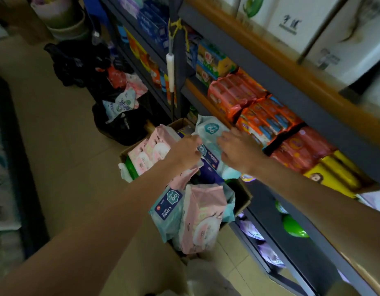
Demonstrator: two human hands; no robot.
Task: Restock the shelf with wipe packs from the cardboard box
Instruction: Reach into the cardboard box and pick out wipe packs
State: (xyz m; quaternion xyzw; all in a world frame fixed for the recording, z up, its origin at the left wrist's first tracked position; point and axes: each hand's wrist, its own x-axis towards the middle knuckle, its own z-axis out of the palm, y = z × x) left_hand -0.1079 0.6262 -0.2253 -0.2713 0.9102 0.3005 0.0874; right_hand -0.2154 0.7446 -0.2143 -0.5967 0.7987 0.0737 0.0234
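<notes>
Both hands on a mint wipe pack above the cardboard box, beside the shelf.

The left hand (186, 151) and right hand (236, 149) meet on a mint-green wipe pack (210, 130) printed with "99", held up over the open cardboard box (241, 198) on the floor; the left fingers are curled onto its near-left edge, the right fingers spread flat across its right side, touching the wrapper. The box is crowded with more packs: pink wipe packs (151, 151) stand along its far left, another pink pack (203, 218) and a mint "LIYOU" pack (170, 209) lean at its near end. Just right of the hands, the shelf (291, 90) carries orange wipe packs (234, 94) in stacked rows and yellow packs (334, 175) nearer the camera. Black bags (78, 63) lie on the tiled floor beyond.
</notes>
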